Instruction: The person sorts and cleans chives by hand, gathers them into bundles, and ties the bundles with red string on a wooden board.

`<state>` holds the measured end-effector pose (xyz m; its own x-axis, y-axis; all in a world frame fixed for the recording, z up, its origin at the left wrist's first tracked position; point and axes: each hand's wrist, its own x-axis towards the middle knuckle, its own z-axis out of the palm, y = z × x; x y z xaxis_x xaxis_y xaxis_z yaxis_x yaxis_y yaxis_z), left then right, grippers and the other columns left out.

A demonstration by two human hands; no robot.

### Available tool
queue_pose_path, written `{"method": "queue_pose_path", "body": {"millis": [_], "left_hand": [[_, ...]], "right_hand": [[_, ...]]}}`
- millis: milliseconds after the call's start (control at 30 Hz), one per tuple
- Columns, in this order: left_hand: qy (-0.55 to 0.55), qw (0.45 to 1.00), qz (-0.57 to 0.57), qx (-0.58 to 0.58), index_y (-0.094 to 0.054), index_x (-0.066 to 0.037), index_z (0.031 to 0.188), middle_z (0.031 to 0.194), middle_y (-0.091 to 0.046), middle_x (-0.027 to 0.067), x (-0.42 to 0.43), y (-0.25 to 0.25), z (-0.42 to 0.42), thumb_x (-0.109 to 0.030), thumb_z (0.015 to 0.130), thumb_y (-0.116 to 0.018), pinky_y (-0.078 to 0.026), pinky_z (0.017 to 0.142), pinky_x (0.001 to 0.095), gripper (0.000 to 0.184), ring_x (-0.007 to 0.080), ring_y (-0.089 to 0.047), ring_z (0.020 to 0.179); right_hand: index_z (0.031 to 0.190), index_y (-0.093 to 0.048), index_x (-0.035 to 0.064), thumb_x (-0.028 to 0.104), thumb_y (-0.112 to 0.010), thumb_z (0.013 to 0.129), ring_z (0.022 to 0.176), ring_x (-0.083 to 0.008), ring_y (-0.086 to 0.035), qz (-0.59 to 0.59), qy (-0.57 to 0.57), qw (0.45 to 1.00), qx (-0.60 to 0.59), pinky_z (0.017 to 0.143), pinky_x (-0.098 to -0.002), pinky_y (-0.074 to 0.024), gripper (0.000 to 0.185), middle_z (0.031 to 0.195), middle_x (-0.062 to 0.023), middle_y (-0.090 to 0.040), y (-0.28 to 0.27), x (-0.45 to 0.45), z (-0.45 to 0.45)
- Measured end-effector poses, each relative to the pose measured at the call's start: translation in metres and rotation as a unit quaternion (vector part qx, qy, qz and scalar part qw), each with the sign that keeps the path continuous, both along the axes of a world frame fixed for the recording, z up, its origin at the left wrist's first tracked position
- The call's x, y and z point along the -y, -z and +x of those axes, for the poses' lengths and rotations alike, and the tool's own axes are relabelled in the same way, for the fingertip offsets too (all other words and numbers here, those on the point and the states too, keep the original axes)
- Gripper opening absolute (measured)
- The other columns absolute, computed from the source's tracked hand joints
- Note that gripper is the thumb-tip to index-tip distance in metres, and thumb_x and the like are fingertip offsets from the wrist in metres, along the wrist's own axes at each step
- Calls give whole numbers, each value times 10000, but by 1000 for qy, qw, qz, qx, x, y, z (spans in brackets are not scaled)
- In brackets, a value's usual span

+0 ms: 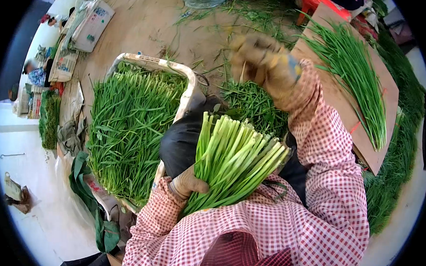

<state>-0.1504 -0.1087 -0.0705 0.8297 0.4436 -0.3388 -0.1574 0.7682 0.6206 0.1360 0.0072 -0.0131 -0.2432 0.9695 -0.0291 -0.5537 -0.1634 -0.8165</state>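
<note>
My left hand, in a worn tan glove, is wrapped round a thick bunch of garlic chives. The bunch leans across my lap, its pale cut ends fanned upward and away from me. Beyond those ends, my right hand is raised and smeared by motion. It wears a stained glove, and its fingers look curled in. A thin pale strip shows below the fingers, too blurred to name. Under this hand lies a heap of loose green leaves on the floor.
To my left stands a white-rimmed crate packed with chives. On the right, a brown board carries a loose pile of long chives. More greens line the right edge. Stacked boxes and a distant person are at upper left.
</note>
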Motion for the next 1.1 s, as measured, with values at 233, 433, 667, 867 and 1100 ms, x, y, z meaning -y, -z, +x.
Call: {"method": "queue_pose_path", "body": {"millis": [233,433,667,867,1100], "left_hand": [[-77,996,49,2,-283,-10,1409,1355,-449,98,2,-1,-14,-327,567,-884,-348,1027,344,1082,220,-442,1220],[-42,998,31,32,-270,1,1413,1376,-427,107,-4,-3,-18,-297,574,-881,-335,1037,350,1080,222,-426,1241],[-32,997,68,20,-285,-11,1410,1351,-452,99,0,-19,-10,-258,582,-875,-338,1033,347,1046,223,-447,1213],[-15,993,115,-15,-251,-19,1422,1391,-412,101,7,-17,-12,-271,584,-870,-300,1069,359,1071,232,-393,1273],[-14,987,162,-4,-256,-23,1424,1375,-422,86,6,-13,4,-253,640,-833,-272,1075,341,1000,200,-384,1260]], "right_hand": [[1261,-472,57,272,-565,883,1010,-226,-540,-180,32,968,173,882,-384,-446,444,1154,-107,-548,38,7,-10],[1455,-197,83,299,-678,809,1335,-293,-316,-19,-207,977,-57,1103,-465,-247,833,1458,-145,-315,137,131,41],[1448,-149,35,334,-771,720,1308,-312,-359,-39,-69,956,-283,1072,-473,-311,1003,1444,-188,-315,39,166,-57],[1444,-157,36,327,-777,714,1296,-315,-376,-36,-30,967,-249,1068,-470,-320,1001,1439,-189,-323,48,176,-60],[1441,-167,37,319,-784,708,1281,-319,-395,-38,-9,981,-189,1063,-467,-332,998,1432,-190,-332,71,181,-44]]}}
